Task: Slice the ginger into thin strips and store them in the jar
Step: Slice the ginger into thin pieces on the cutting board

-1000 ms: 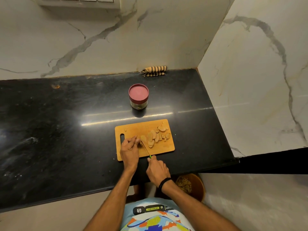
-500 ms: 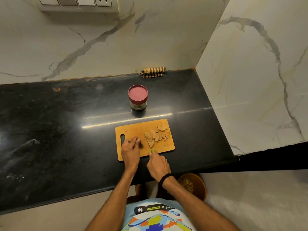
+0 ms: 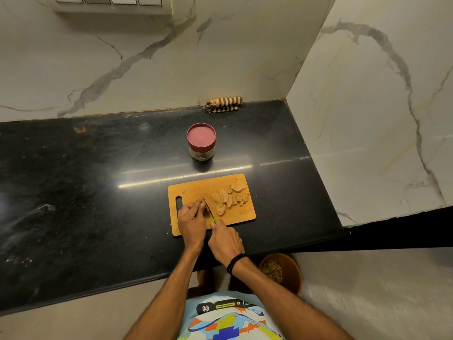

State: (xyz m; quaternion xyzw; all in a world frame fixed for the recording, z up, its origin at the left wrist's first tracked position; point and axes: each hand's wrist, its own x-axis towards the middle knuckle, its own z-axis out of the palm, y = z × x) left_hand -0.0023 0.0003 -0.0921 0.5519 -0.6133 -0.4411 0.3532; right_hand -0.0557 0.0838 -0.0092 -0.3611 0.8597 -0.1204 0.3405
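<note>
A wooden cutting board (image 3: 193, 187) lies on the black counter. Several flat ginger slices (image 3: 229, 198) are piled on its right half. My left hand (image 3: 191, 220) presses down a ginger piece on the board's left side; the piece is mostly hidden under my fingertips. My right hand (image 3: 225, 240) grips a small knife (image 3: 208, 207) with a green handle, its blade right beside my left fingertips. Behind the board stands a glass jar (image 3: 201, 142) with its dark red lid on.
The black counter (image 3: 85, 192) ends at marble walls behind and to the right. A striped folded cloth (image 3: 224, 104) lies at the back wall. Below the counter's front edge stands a brown bin (image 3: 284, 272) with scraps. A switch panel (image 3: 110, 2) is on the wall.
The knife blade has moved left from the pile of slices to my left fingertips. The left hand has stayed on the ginger piece.
</note>
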